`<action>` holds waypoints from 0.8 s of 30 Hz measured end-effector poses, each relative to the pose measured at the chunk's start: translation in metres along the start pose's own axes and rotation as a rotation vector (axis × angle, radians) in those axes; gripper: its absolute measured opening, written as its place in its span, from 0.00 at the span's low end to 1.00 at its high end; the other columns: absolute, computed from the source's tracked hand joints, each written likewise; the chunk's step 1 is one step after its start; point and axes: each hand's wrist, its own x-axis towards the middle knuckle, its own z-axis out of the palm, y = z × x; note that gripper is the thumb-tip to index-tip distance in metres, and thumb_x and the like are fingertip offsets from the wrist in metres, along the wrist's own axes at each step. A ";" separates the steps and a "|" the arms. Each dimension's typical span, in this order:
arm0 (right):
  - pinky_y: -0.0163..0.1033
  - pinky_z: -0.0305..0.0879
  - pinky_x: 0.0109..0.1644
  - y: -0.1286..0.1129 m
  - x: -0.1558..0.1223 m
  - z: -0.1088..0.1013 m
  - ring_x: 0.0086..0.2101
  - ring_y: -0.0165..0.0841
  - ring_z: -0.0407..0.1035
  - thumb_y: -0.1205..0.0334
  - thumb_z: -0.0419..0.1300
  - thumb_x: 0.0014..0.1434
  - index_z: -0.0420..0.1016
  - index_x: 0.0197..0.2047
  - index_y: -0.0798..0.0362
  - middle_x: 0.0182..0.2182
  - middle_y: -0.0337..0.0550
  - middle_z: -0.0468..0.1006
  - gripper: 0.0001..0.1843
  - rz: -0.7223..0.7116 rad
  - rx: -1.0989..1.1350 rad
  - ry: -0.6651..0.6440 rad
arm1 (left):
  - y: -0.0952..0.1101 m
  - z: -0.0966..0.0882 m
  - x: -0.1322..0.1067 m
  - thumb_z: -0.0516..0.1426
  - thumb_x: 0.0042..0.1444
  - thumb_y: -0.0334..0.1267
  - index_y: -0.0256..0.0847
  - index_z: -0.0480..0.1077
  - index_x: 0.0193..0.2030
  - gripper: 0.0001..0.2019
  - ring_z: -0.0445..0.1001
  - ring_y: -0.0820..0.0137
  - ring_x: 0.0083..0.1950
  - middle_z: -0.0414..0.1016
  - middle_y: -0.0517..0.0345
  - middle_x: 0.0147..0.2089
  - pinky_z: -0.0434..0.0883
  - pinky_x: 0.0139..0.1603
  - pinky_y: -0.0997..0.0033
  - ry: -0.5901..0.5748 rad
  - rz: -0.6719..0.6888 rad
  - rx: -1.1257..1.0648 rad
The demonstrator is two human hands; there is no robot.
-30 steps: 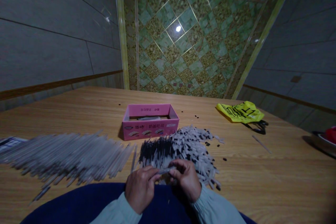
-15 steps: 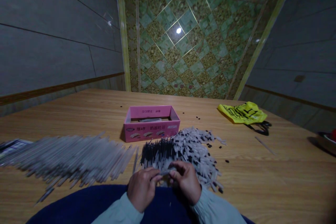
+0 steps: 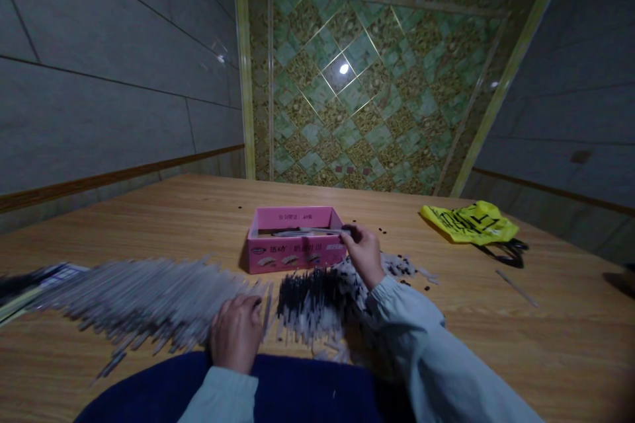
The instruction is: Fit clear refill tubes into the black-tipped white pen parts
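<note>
My right hand [image 3: 364,251] reaches out to the right rim of the pink box [image 3: 278,259] and pinches the end of a thin grey stick [image 3: 307,232] that lies over the box opening. My left hand [image 3: 237,330] rests on the near end of the big heap of grey sticks [image 3: 139,297], fingers curled over them. Between my hands lies a pile of short pieces with black tips [image 3: 317,297].
A yellow plastic bag [image 3: 469,222] with black scissors [image 3: 506,252] beside it lies at the right on the wooden table [image 3: 496,330]. A single stick [image 3: 516,279] and small black bits [image 3: 372,230] are scattered nearby. Beyond the table is green tiled floor.
My hands, held together at the near edge on one stick, have parted. The right hand carried the stick out to the pink box; the left hand dropped onto the grey stick heap.
</note>
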 end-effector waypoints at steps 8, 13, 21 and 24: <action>0.41 0.63 0.46 0.003 0.032 0.059 0.40 0.39 0.72 0.62 0.59 0.52 0.78 0.40 0.47 0.35 0.42 0.81 0.12 0.022 -0.177 -0.071 | 0.013 -0.002 -0.002 0.54 0.51 0.45 0.44 0.76 0.37 0.12 0.72 0.58 0.41 0.79 0.51 0.36 0.63 0.39 0.63 -0.160 -0.068 0.062; 0.42 0.60 0.52 0.004 0.017 0.056 0.46 0.39 0.69 0.66 0.57 0.53 0.76 0.46 0.50 0.43 0.45 0.78 0.16 -0.058 -0.142 -0.123 | 0.012 -0.002 -0.002 0.55 0.51 0.44 0.43 0.74 0.43 0.15 0.73 0.57 0.43 0.79 0.50 0.39 0.64 0.40 0.62 -0.224 -0.089 0.060; 0.39 0.66 0.45 0.010 -0.058 -0.007 0.40 0.36 0.71 0.67 0.57 0.53 0.76 0.40 0.53 0.38 0.44 0.79 0.11 -0.173 -0.029 -0.287 | 0.011 0.001 -0.005 0.50 0.51 0.32 0.41 0.71 0.47 0.17 0.76 0.57 0.39 0.78 0.47 0.40 0.66 0.34 0.63 -0.283 -0.148 0.042; 0.39 0.64 0.42 0.021 -0.086 -0.026 0.37 0.36 0.69 0.71 0.57 0.52 0.76 0.39 0.53 0.36 0.45 0.76 0.12 -0.209 -0.097 -0.338 | 0.014 -0.001 -0.007 0.49 0.51 0.32 0.35 0.71 0.46 0.17 0.76 0.55 0.38 0.77 0.43 0.39 0.67 0.35 0.62 -0.292 -0.154 0.065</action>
